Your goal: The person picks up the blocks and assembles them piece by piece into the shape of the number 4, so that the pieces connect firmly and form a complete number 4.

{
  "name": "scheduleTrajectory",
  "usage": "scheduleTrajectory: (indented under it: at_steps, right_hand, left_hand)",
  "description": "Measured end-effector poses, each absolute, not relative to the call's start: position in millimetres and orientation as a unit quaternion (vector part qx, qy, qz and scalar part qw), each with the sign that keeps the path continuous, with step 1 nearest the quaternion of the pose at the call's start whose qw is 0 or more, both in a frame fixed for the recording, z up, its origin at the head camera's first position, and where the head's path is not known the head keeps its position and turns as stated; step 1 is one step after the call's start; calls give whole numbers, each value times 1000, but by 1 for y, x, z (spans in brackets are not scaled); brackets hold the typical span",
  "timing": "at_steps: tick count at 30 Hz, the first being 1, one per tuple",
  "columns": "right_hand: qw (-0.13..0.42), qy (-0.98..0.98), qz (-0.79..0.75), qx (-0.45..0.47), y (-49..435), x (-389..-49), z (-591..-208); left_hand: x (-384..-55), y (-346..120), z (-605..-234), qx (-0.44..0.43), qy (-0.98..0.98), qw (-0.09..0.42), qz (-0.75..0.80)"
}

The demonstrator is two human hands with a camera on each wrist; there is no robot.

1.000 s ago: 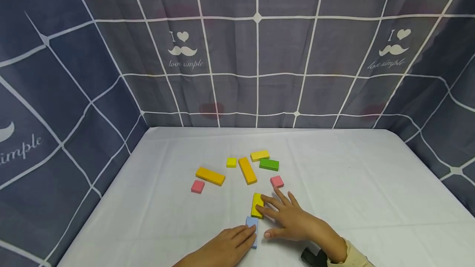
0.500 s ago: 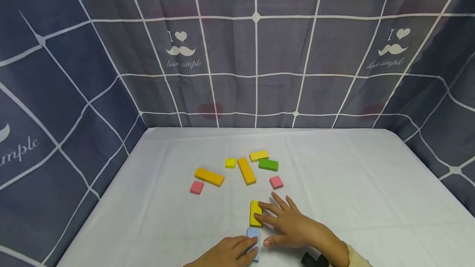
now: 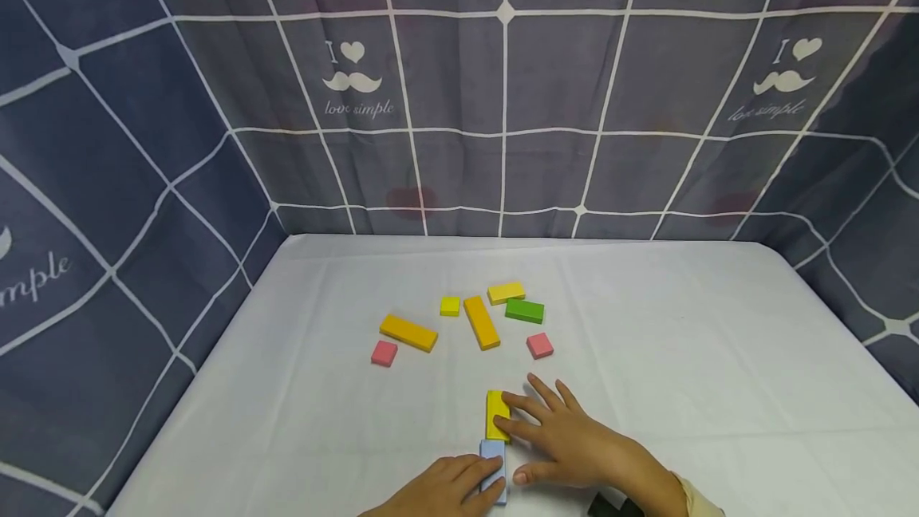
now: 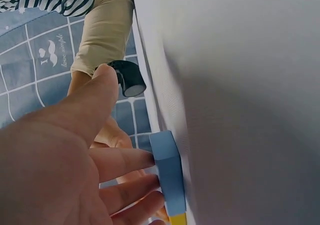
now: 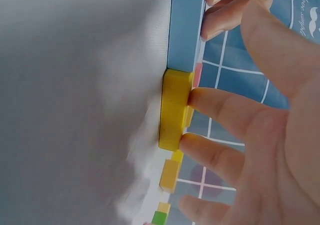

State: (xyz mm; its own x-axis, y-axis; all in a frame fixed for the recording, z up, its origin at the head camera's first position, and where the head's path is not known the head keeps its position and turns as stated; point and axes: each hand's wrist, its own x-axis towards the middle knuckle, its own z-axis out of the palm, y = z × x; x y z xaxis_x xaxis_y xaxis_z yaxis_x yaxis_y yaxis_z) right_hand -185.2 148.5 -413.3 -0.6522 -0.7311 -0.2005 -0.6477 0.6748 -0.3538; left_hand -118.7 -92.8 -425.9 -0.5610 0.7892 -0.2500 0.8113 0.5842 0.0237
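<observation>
A light blue block (image 3: 493,451) lies flat on the white cloth near the front of the table. Fingertips of my left hand (image 3: 441,489) rest on its top, the fingers spread and nearly straight. End to end with it, on the far side, is a yellow block (image 3: 494,413); in the right wrist view the blue block (image 5: 185,30) and yellow block (image 5: 175,110) meet at their short ends. Two fingertips of my right hand (image 3: 574,445) touch the yellow block's top, with the other fingers spread apart and the thumb off to the side.
Farther back lie two orange-yellow long blocks (image 3: 408,333), two pink squares (image 3: 540,345), a small yellow square (image 3: 449,306), a yellow block (image 3: 506,292) and a green block (image 3: 525,310). Patterned grey curtain (image 3: 459,94) hangs behind the table. A black wrist device (image 3: 610,506) sits at my right wrist.
The blue and yellow blocks have slid together toward the table's front, with both hands staying on them. The blocks farther back lie as before; the head view has shifted slightly.
</observation>
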Motion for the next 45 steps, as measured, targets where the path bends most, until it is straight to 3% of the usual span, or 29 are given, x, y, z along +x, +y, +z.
scheduleTrajectory:
  at_steps: [20, 30, 36, 39, 45]
  right_hand:
    - [161, 894, -111, -402, 146, -183, -407]
    - [156, 896, -95, -405, 146, -175, -409]
    - [146, 889, -103, -421, 148, -175, -411]
    - [154, 887, -108, -421, 148, -176, -412]
    - [153, 884, -110, -429, 148, -178, -412]
  left_hand:
    - [-118, -89, -423, 460, 878, 128, -11]
    - [-116, -90, -428, 485, 872, 65, -14]
    - [-120, -92, -430, 520, 853, -10, -45]
    - [-124, -95, -433, 534, 844, -23, -37]
    - [-133, -102, -432, 517, 855, 45, 18]
